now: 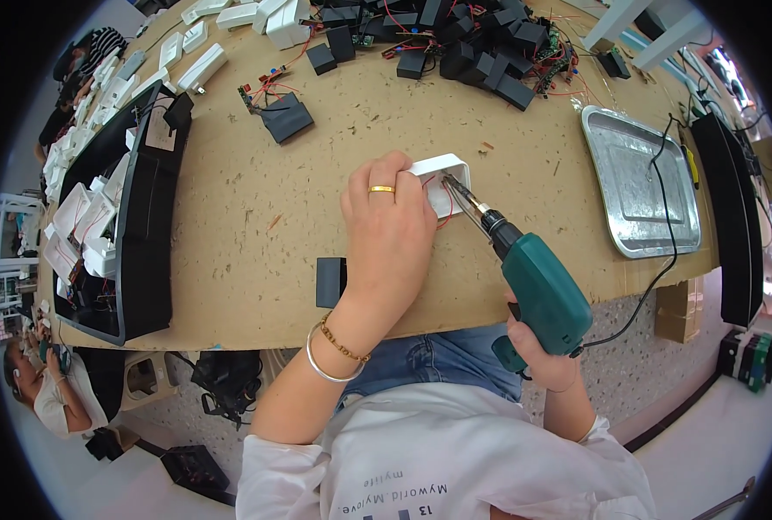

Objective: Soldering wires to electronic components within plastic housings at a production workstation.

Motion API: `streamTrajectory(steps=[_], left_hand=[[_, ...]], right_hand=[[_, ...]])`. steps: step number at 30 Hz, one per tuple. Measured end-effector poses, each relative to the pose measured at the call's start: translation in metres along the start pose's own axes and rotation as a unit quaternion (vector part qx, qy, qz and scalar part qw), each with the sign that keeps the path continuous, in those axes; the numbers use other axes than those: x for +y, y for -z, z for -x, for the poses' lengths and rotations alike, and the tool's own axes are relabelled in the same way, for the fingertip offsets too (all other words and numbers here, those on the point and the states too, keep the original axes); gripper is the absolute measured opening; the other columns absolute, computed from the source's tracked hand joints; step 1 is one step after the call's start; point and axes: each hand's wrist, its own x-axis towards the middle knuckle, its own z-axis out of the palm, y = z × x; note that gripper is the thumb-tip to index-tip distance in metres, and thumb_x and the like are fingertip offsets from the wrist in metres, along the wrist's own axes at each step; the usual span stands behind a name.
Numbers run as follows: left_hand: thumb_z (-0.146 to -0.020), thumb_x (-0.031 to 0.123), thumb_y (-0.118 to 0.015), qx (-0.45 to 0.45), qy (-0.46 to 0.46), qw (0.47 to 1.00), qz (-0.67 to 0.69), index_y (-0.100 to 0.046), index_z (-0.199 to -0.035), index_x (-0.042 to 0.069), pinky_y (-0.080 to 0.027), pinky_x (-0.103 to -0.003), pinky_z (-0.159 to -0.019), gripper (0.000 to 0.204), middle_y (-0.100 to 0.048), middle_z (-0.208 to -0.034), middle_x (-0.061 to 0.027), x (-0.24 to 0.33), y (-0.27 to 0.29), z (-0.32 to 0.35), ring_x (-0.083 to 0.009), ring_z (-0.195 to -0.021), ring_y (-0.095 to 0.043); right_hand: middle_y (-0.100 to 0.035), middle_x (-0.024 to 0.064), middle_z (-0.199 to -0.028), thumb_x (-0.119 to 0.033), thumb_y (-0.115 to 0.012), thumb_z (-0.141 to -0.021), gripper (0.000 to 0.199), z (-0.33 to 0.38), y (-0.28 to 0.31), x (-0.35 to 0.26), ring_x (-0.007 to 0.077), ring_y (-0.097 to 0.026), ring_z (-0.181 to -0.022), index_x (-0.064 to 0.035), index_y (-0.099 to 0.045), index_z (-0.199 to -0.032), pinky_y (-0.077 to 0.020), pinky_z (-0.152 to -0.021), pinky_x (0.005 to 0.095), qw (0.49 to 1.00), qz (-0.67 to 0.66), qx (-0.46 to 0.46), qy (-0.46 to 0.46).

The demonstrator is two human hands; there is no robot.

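My left hand point(389, 227) grips a small white plastic housing point(457, 165) on the table, its fingers over the housing's left side. Red wires point(444, 222) show in and beside the housing; the rest of its inside is hidden. My right hand point(537, 351) is closed round the handle of a green soldering gun point(545, 293) with a black cord. The gun's metal tip reaches into the housing. Below my left wrist lies a black rectangular block point(330, 282), partly covered by the wrist.
A black bin point(153, 251) of white housings stands at the left. Black blocks with circuit boards point(490, 65) are heaped at the far side. Another wired block point(287, 119) lies apart. A metal tray point(650, 247) sits at right, the cord crossing it. People work at far left.
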Motion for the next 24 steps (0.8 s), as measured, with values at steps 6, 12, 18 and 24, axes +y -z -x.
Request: streamTrajectory(steps=[6, 12, 18, 24], left_hand=[[-0.072, -0.001, -0.063, -0.004, 0.0, 1.0, 0.002, -0.052, -0.093, -0.002, -0.04, -0.046, -0.089, 0.024, -0.05, -0.114, -0.0133, 0.0005, 0.0005, -0.0005, -0.0347, -0.107, -0.046], [-0.072, -0.001, -0.063, 0.001, 0.0, 1.0, 0.002, -0.052, -0.093, -0.002, -0.04, -0.047, -0.089, 0.024, -0.05, -0.114, -0.0135, 0.001, 0.0, -0.0005, -0.0347, -0.107, -0.046], [-0.071, -0.001, -0.063, -0.001, -0.002, 1.0, 0.002, -0.053, -0.093, -0.002, -0.04, -0.046, -0.088, 0.024, -0.05, -0.114, -0.0134, 0.0001, -0.0004, -0.0003, -0.0342, -0.106, -0.047], [-0.071, -0.001, -0.064, -0.002, 0.001, 1.0, 0.0, -0.053, -0.093, -0.002, -0.04, -0.046, -0.088, 0.024, -0.05, -0.114, -0.0134, 0.0001, 0.0007, -0.0005, -0.034, -0.106, -0.047]], right_hand=[[-0.06, 0.007, -0.097, -0.009, -0.064, -0.084, 0.029, 0.0021, 0.0008, 0.0012, 0.0154, -0.055, -0.088, 0.0014, -0.06, -0.111, -0.0452, -0.079, 0.0309, 0.999, -0.034, -0.016, -0.03], [-0.059, 0.0045, -0.088, -0.009, -0.062, -0.085, 0.03, 0.0, 0.0002, 0.0006, 0.0117, -0.053, -0.076, 0.002, -0.058, -0.113, -0.0435, -0.07, 0.0271, 0.999, -0.036, -0.018, -0.012], [-0.062, 0.0044, -0.075, -0.011, -0.072, -0.078, 0.023, -0.0018, -0.0075, 0.0027, 0.0127, -0.057, -0.064, 0.002, -0.064, -0.095, -0.0465, -0.061, 0.0261, 0.997, -0.062, 0.053, 0.011], [-0.062, 0.0045, -0.074, -0.01, -0.072, -0.077, 0.024, -0.0033, -0.004, 0.0007, 0.0121, -0.056, -0.062, 0.0033, -0.063, -0.095, -0.0456, -0.059, 0.0258, 0.996, -0.073, 0.044, 0.031]])
